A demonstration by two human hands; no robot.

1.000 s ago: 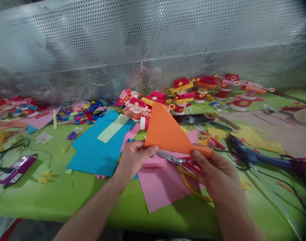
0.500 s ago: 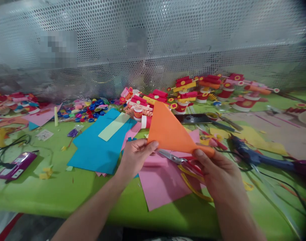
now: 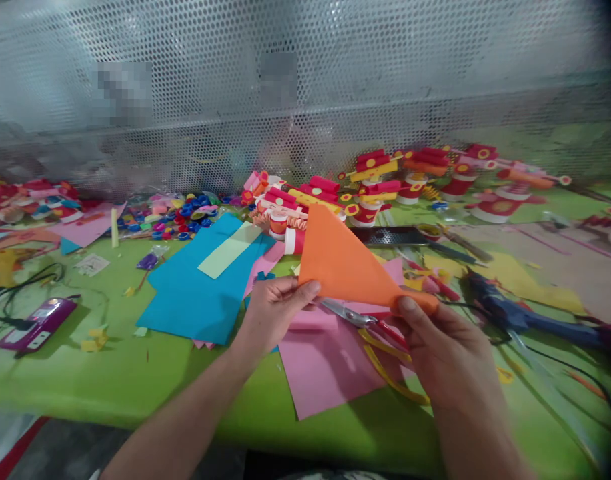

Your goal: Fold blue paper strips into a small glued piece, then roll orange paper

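Observation:
An orange sheet of craft paper [image 3: 335, 260], roughly triangular, is held up between my two hands. My left hand [image 3: 275, 310] pinches its lower left corner between thumb and fingers. At the lower right, my right hand [image 3: 448, 347] grips the end, where the paper looks folded or rolled over. Just below the sheet are scissors [image 3: 353, 316] with red and yellow handles, over pink paper [image 3: 320, 373]. The scissors' handles run close to my right fingers; whether they touch is hidden.
Blue sheets [image 3: 190, 300] with a pale green strip [image 3: 230, 250] lie left. Behind stand several paper figures [image 3: 368, 210] and a pile of small coloured pieces [image 3: 188, 217]. A blue glue gun [image 3: 525, 310] lies right, a purple device [image 3: 38, 323] left. A perforated metal panel [image 3: 210, 87] closes the back.
The view has shifted slightly. Both hands keep their hold on the orange paper, with the right hand a little farther right in the picture.

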